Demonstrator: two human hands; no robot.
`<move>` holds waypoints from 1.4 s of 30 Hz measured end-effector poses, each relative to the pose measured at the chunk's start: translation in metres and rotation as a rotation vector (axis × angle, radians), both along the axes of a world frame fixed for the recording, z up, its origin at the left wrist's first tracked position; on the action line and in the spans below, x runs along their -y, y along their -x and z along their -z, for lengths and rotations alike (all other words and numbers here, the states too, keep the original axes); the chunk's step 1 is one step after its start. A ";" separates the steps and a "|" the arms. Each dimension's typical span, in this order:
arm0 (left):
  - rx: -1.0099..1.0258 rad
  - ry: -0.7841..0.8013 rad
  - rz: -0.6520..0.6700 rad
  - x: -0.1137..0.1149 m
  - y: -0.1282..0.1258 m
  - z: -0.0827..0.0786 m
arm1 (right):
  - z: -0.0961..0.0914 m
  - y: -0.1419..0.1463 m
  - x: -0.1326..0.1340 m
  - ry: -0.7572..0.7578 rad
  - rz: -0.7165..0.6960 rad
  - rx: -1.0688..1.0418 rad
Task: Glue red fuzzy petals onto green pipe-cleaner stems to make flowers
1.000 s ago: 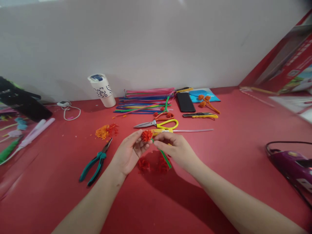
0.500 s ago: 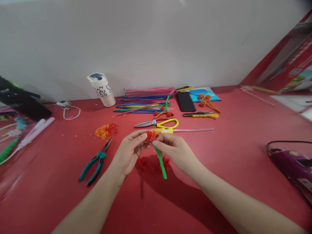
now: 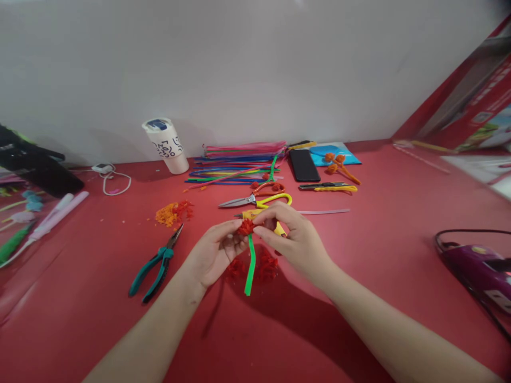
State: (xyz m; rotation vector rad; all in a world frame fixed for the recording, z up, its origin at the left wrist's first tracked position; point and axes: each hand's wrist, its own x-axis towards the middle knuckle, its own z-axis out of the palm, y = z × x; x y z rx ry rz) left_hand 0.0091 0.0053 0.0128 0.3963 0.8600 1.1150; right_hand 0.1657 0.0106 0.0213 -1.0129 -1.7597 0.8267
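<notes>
A small red pipe-cleaner flower on a green stem is held above the red table. My left hand pinches the flower head from the left. From the right, my right hand pinches it too. The stem hangs down towards me. Under my hands lie loose red fluffy flower heads. A yellow-handled tool lies just behind my fingers.
Green-handled pliers lie left of my hands; yellow scissors, orange and red scraps, a pipe-cleaner bundle, a cup, a phone and a utility knife lie behind. A purple tool sits at right.
The green stem has swung from pointing down-right to hanging nearly straight down. My right hand has turned and moved slightly forward; the flower stays pinched between both hands.
</notes>
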 end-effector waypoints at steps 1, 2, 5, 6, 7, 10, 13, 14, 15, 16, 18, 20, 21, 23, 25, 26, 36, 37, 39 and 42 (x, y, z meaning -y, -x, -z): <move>0.002 -0.011 0.006 0.000 0.000 0.001 | 0.000 0.000 0.000 -0.003 -0.001 0.003; 0.005 -0.022 0.012 0.000 0.001 0.001 | 0.000 0.000 0.000 -0.009 -0.002 0.007; 0.010 -0.037 0.033 0.000 0.002 0.003 | 0.000 -0.001 0.001 -0.033 -0.004 0.037; 0.011 -0.038 0.038 0.000 0.002 0.003 | 0.000 -0.001 0.000 -0.042 -0.005 0.055; 0.014 -0.036 0.038 0.000 0.002 0.004 | 0.000 -0.002 0.000 -0.055 -0.007 0.076; 0.023 -0.029 0.037 0.000 0.002 0.004 | 0.001 -0.004 -0.002 -0.134 -0.036 0.152; 0.002 -0.025 0.044 0.000 0.002 0.006 | 0.002 -0.006 -0.006 -0.252 -0.066 0.270; -0.009 -0.022 0.048 0.000 0.002 0.006 | 0.003 -0.007 -0.007 -0.292 -0.068 0.319; -0.019 -0.020 0.052 0.001 0.002 0.007 | 0.003 -0.007 -0.007 -0.330 -0.066 0.368; -0.027 -0.016 0.056 0.001 0.003 0.008 | 0.003 -0.008 -0.008 -0.367 -0.060 0.416; -0.041 -0.018 0.066 0.001 0.004 0.011 | 0.002 -0.008 -0.008 -0.431 -0.047 0.497; -0.055 -0.034 0.081 0.000 0.004 0.013 | 0.001 -0.007 -0.008 -0.489 -0.033 0.560; -0.064 -0.046 0.091 -0.001 0.005 0.014 | 0.001 -0.007 -0.007 -0.520 -0.031 0.586; -0.085 -0.061 0.107 -0.002 0.005 0.016 | 0.000 -0.007 -0.007 -0.584 -0.032 0.629; -0.103 -0.061 0.111 -0.003 0.004 0.017 | 0.002 -0.007 -0.007 -0.632 -0.036 0.665; -0.110 -0.058 0.109 -0.003 0.004 0.017 | 0.003 -0.007 -0.007 -0.648 -0.039 0.680; -0.134 -0.089 0.129 -0.001 0.005 0.014 | 0.005 -0.009 -0.008 -0.657 -0.055 0.698; -0.140 -0.093 0.139 -0.001 0.005 0.013 | 0.004 -0.009 -0.008 -0.645 -0.055 0.689; -0.156 -0.079 0.150 -0.001 0.005 0.013 | 0.004 -0.008 -0.008 -0.600 -0.050 0.658; -0.161 -0.083 0.156 -0.001 0.005 0.011 | 0.004 -0.007 -0.008 -0.509 -0.035 0.568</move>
